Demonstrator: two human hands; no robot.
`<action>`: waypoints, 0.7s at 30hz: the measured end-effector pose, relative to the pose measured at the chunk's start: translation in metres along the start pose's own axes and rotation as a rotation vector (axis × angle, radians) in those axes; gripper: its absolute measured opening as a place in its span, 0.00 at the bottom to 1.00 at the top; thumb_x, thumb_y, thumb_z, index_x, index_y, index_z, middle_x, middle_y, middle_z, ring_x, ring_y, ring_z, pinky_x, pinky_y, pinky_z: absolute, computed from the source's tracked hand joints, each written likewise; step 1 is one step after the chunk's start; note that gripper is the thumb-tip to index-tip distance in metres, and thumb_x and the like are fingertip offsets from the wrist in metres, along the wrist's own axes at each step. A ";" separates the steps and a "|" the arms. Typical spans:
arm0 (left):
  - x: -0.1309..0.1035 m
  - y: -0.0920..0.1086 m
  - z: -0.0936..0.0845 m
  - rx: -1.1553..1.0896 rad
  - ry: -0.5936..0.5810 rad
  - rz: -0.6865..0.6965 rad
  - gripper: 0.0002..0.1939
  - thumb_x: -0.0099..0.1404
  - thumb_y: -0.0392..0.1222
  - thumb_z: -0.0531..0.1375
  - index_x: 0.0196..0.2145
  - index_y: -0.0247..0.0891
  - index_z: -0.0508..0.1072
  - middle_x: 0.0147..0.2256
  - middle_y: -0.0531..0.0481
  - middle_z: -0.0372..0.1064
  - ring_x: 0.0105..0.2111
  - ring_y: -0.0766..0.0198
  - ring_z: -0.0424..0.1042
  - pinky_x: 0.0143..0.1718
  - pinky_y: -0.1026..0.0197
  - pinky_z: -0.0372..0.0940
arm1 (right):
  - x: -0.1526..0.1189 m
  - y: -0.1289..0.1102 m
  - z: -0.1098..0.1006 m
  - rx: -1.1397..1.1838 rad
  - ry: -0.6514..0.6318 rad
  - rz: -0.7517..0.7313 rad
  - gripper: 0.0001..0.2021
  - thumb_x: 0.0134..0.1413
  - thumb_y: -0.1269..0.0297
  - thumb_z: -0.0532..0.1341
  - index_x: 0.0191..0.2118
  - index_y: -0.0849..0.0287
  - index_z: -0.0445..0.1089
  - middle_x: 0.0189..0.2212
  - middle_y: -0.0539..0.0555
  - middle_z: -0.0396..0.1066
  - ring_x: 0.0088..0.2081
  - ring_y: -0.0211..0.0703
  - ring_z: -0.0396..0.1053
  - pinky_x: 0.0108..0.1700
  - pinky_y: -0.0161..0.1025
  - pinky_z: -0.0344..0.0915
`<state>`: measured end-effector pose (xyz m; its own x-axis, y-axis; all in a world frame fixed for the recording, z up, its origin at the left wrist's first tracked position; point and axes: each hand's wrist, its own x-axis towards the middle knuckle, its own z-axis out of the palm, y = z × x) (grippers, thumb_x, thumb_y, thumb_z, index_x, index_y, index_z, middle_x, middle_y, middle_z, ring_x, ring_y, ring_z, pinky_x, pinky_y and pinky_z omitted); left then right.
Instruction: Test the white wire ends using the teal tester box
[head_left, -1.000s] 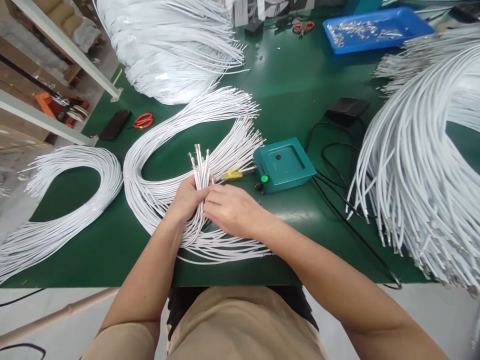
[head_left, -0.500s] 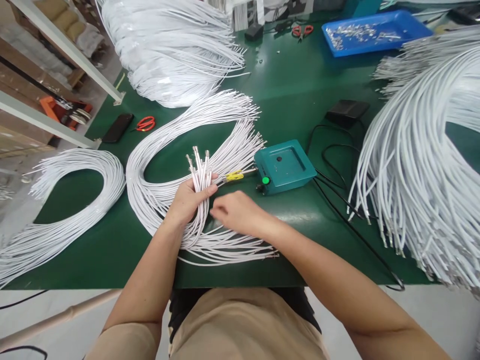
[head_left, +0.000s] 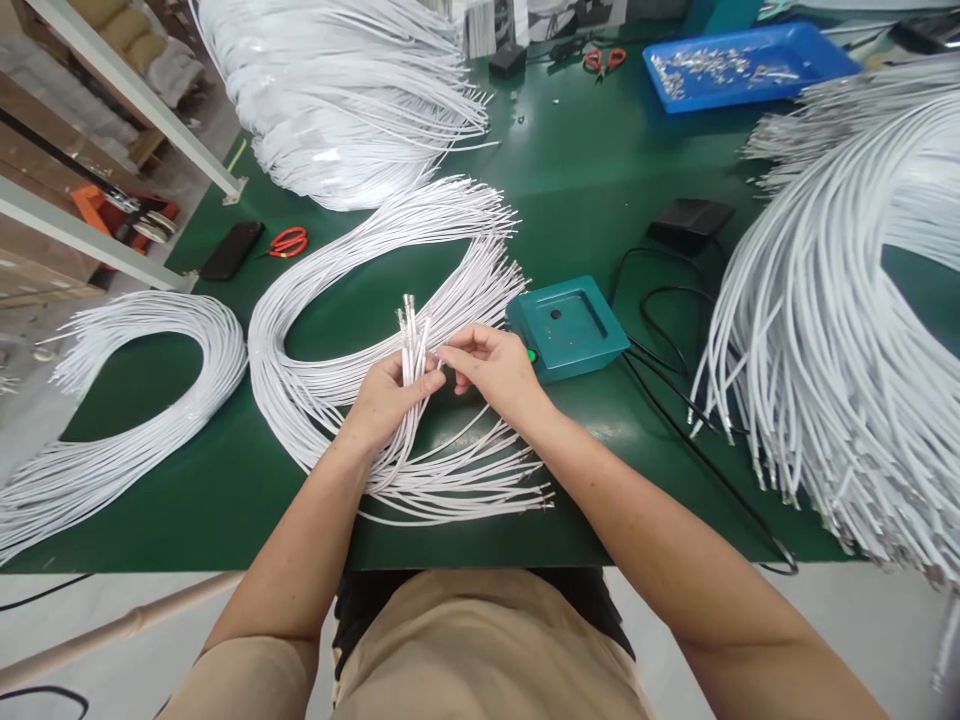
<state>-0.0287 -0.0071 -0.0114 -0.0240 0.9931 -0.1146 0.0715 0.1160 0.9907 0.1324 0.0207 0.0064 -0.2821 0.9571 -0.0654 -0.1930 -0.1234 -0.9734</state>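
Note:
My left hand (head_left: 384,402) is closed around a small bunch of white wires (head_left: 414,345), whose metal-tipped ends stick up above the thumb. Close beside it, my right hand (head_left: 496,372) pinches what looks like the end of a single white wire (head_left: 439,364), its thumb and forefinger almost touching the left fingertips. Behind the right hand stands a small teal machine (head_left: 574,325) with a green button, which the hand partly covers. A large looped bundle of white wires (head_left: 271,345) lies under and behind both hands, with loose ends fanning out to the right.
More white wire bundles lie at the left (head_left: 217,345), the back (head_left: 337,100) and the right (head_left: 795,330). Red-handled scissors (head_left: 288,242) lie beside a black phone (head_left: 232,250). Farther back are a blue tray (head_left: 750,95) of small metal parts and a black pedal (head_left: 691,222) with cables.
My right hand has moved up and toward the teal machine's front, covering the yellow piece there, and its fingers now meet the left hand's. The left hand still grips the bunch.

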 end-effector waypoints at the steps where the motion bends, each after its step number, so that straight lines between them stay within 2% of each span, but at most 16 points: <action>1: -0.001 0.001 0.001 -0.021 0.012 0.004 0.16 0.48 0.46 0.71 0.29 0.36 0.72 0.27 0.55 0.68 0.28 0.67 0.66 0.36 0.63 0.62 | 0.000 0.000 0.000 0.019 -0.013 0.005 0.09 0.45 0.61 0.66 0.27 0.61 0.69 0.21 0.46 0.68 0.19 0.29 0.61 0.22 0.31 0.64; 5: -0.002 0.003 0.004 -0.090 0.044 0.013 0.17 0.48 0.44 0.72 0.31 0.36 0.71 0.28 0.55 0.70 0.29 0.67 0.69 0.37 0.62 0.64 | 0.001 0.001 -0.001 0.116 -0.059 0.046 0.07 0.45 0.62 0.66 0.27 0.62 0.71 0.19 0.45 0.67 0.19 0.29 0.60 0.25 0.31 0.62; 8: -0.002 0.004 0.006 -0.120 0.040 0.015 0.17 0.48 0.43 0.72 0.30 0.36 0.69 0.27 0.55 0.71 0.28 0.67 0.71 0.36 0.63 0.65 | 0.002 0.005 -0.001 0.263 -0.099 0.162 0.08 0.43 0.63 0.67 0.27 0.62 0.71 0.18 0.45 0.66 0.19 0.29 0.60 0.25 0.31 0.60; 12: -0.003 0.008 0.008 -0.129 0.004 0.035 0.16 0.52 0.42 0.70 0.31 0.37 0.67 0.26 0.55 0.71 0.27 0.67 0.72 0.34 0.63 0.67 | 0.002 0.007 0.000 0.419 -0.142 0.260 0.09 0.42 0.66 0.65 0.20 0.61 0.66 0.15 0.46 0.62 0.20 0.32 0.61 0.24 0.31 0.59; 14: -0.004 0.010 0.010 -0.127 -0.023 0.038 0.15 0.53 0.42 0.69 0.31 0.37 0.66 0.27 0.54 0.72 0.26 0.67 0.73 0.33 0.63 0.68 | 0.002 0.006 0.000 0.440 -0.153 0.251 0.11 0.43 0.66 0.63 0.18 0.60 0.63 0.15 0.46 0.61 0.21 0.33 0.62 0.25 0.33 0.59; 18: -0.007 0.012 0.013 -0.103 -0.067 0.044 0.15 0.55 0.42 0.68 0.30 0.37 0.64 0.27 0.53 0.72 0.26 0.66 0.74 0.33 0.62 0.69 | 0.001 0.002 -0.001 0.413 -0.127 0.234 0.09 0.48 0.60 0.62 0.25 0.61 0.69 0.15 0.43 0.56 0.18 0.32 0.58 0.25 0.34 0.59; 21: -0.008 0.010 0.014 -0.082 -0.071 0.053 0.15 0.54 0.41 0.68 0.30 0.37 0.63 0.27 0.54 0.71 0.26 0.66 0.74 0.34 0.60 0.70 | 0.000 0.000 -0.001 0.350 -0.134 0.245 0.12 0.48 0.58 0.64 0.24 0.62 0.69 0.15 0.43 0.55 0.19 0.32 0.58 0.25 0.34 0.58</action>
<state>-0.0137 -0.0137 -0.0016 0.0489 0.9968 -0.0639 -0.0110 0.0645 0.9979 0.1329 0.0208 0.0061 -0.4745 0.8487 -0.2336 -0.4046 -0.4460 -0.7984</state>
